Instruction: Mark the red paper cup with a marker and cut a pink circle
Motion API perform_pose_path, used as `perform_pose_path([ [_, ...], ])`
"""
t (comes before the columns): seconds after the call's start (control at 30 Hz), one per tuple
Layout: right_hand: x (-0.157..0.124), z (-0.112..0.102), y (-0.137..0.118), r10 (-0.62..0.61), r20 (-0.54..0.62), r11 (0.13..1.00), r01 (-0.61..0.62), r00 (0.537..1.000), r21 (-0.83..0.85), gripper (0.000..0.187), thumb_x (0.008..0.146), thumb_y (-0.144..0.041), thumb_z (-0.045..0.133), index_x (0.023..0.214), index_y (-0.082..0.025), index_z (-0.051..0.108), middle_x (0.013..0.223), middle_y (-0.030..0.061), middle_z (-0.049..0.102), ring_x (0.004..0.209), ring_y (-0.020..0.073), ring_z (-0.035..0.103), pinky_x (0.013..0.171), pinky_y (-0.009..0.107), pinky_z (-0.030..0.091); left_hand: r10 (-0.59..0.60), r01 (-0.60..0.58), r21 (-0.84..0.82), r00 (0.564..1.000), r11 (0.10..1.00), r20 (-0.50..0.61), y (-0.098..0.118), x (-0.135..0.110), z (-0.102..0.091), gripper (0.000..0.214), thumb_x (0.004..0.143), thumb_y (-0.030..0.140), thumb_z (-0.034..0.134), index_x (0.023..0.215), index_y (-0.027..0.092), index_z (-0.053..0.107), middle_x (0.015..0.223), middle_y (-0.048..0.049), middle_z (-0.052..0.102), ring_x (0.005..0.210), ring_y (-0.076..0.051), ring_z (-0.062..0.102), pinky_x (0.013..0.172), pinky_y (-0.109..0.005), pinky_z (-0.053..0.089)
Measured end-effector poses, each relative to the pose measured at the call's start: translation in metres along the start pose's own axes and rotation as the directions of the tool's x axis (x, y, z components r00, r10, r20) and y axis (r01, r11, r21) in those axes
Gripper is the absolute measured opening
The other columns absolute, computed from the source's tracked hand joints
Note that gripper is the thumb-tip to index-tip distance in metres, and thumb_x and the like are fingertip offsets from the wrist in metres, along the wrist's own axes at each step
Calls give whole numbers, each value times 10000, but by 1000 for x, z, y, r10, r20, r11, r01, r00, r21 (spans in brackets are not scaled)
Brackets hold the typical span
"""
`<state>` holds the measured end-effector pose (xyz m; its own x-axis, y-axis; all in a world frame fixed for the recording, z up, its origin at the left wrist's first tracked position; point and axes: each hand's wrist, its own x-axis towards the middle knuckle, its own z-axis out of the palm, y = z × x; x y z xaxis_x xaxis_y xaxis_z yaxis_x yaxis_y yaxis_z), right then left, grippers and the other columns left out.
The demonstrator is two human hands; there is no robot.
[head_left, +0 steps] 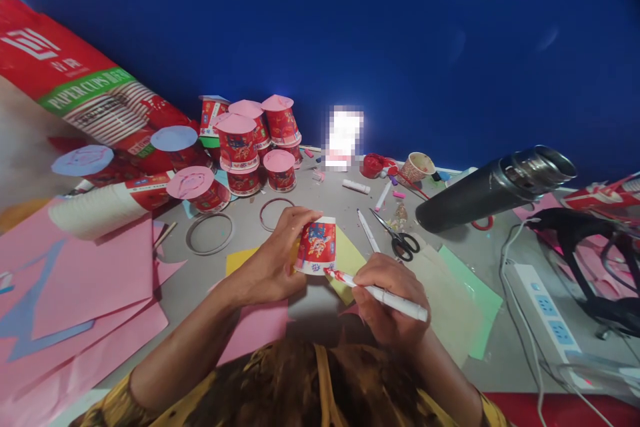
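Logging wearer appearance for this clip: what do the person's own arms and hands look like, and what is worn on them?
The left hand and right hand are bare, with no gloves, rings or watch visible. The forearms are uncovered. Only short sleeves show, mustard yellow with dark brown patterning.

This looks like a hobby craft table set against a plain blue wall [400, 27]: the grey table [310, 203] is strewn with pink paper sheets [90, 273], scissors [400, 237], a glue stick [356, 186] and stacked decorated cups [250, 140], one paper cup [316, 247] is touched by a marker [387, 295], and a power strip [543, 303] lies alongside
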<state>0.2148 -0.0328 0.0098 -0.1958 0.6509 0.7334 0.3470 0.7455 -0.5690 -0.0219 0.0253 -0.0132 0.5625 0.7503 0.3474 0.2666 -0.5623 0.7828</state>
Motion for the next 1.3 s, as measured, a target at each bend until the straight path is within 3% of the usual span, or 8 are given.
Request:
perform_pose_path([
  [0.3,3,0,-2,15,34,1000,-14,999,-11,121,974,-112,607,1004,-212,668,718,30,728,598,172,658,584,298,524,14,-14,-9,1000,1000,6,-1,-1,1,935,776,78,665,1612,319,323,1468,-133,433,1435,-359,459,1218,-590,468],
  [0.7,5,-3,-4,28,68,1000,-28,997,-10,121,971,-117,611,1002,-219,670,725,30,735,595,175,666,570,297,524,9,-9,-9,1000,1000,21,-2,-1,0,897,830,140,717,1616,325,325,1476,-140,441,1434,-370,462,1219,-609,471],
  [1.3,2,-5,-2,44,10,998,-44,999,-49,142,930,-104,643,989,-229,676,726,20,753,587,178,672,575,304,544,-9,10,-10,1000,1000,27,0,-1,0,896,802,106,668,1606,323,337,1485,-133,436,1448,-362,458,1235,-600,459],
])
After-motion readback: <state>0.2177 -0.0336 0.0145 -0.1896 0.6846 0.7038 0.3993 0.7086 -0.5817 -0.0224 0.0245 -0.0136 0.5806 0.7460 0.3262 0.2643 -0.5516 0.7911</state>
